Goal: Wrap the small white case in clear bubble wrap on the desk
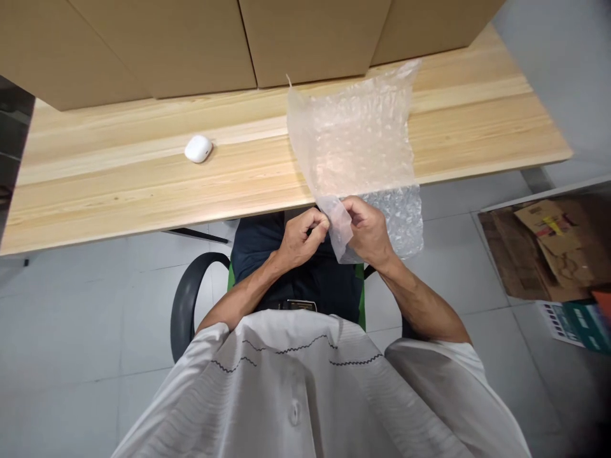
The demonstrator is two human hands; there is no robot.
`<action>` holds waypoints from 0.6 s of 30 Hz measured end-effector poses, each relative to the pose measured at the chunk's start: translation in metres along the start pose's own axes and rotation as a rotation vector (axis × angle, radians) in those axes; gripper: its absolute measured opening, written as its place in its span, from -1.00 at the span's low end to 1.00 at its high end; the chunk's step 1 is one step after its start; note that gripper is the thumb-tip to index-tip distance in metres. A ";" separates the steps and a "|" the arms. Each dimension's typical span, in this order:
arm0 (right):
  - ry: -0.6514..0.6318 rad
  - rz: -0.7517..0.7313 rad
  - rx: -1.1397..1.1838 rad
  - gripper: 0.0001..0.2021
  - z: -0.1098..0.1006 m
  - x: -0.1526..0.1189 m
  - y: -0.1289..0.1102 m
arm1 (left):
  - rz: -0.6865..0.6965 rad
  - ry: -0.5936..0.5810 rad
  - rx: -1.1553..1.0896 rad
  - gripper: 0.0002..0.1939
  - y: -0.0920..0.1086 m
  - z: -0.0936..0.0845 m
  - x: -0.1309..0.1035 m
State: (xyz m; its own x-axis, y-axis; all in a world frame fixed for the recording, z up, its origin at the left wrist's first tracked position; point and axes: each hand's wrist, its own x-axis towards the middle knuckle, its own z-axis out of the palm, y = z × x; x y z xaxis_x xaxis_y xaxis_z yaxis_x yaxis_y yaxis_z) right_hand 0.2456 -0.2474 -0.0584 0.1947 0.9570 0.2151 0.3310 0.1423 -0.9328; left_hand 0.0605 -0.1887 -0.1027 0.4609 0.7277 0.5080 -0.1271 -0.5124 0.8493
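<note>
A clear sheet of bubble wrap [363,137] lies partly on the wooden table and hangs over its front edge towards my lap. My left hand [304,236] is closed in a pinch at the sheet's left edge. On the other side of a folded strip, my right hand [368,230] grips the bubble wrap with its fingers curled behind the film. Both hands are close together, just in front of the table edge. A white earbud case [198,149] rests on the table to the left, apart from both hands.
Large cardboard boxes [200,51] stand along the back of the wooden table [95,184]. Flattened cardboard [558,242] lies on the floor at right, with a green printed packet [580,324] beside it. A black chair armrest [184,305] is at my left.
</note>
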 end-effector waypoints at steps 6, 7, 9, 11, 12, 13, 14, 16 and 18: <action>-0.007 -0.066 -0.042 -0.82 -0.001 -0.002 0.001 | 0.071 -0.010 -0.020 -0.83 0.003 0.001 0.000; -0.010 -0.102 -0.052 -0.83 -0.001 -0.002 0.001 | 0.064 -0.003 -0.029 -0.80 0.002 0.001 0.000; -0.010 -0.183 -0.068 -0.87 0.002 -0.003 0.001 | 0.024 0.006 -0.055 -0.74 0.002 0.000 -0.001; 0.000 -0.257 -0.085 -0.89 0.004 -0.003 0.003 | -0.039 0.008 -0.076 -0.66 0.001 -0.001 -0.002; 0.006 -0.285 -0.099 -0.89 0.005 -0.003 0.004 | -0.071 0.006 -0.085 -0.62 0.001 -0.002 -0.002; 0.009 -0.309 -0.115 -0.89 0.006 -0.004 0.006 | -0.097 0.006 -0.095 -0.60 0.002 -0.003 -0.002; 0.010 -0.330 -0.131 -0.88 0.007 -0.004 0.007 | -0.112 0.011 -0.108 -0.60 0.003 -0.004 -0.003; 0.008 -0.363 -0.150 -0.88 0.010 -0.005 0.009 | -0.116 0.037 -0.137 -0.62 0.005 -0.004 -0.003; 0.006 -0.392 -0.148 -0.88 0.012 -0.006 0.010 | -0.108 0.072 -0.152 -0.64 0.007 -0.002 -0.003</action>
State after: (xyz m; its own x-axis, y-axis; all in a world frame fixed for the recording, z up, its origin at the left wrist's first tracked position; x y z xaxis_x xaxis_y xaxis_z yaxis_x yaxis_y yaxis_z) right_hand 0.2371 -0.2487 -0.0725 0.0326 0.8363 0.5472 0.5104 0.4568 -0.7286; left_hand 0.0561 -0.1934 -0.0976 0.4156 0.8084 0.4168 -0.2138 -0.3586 0.9087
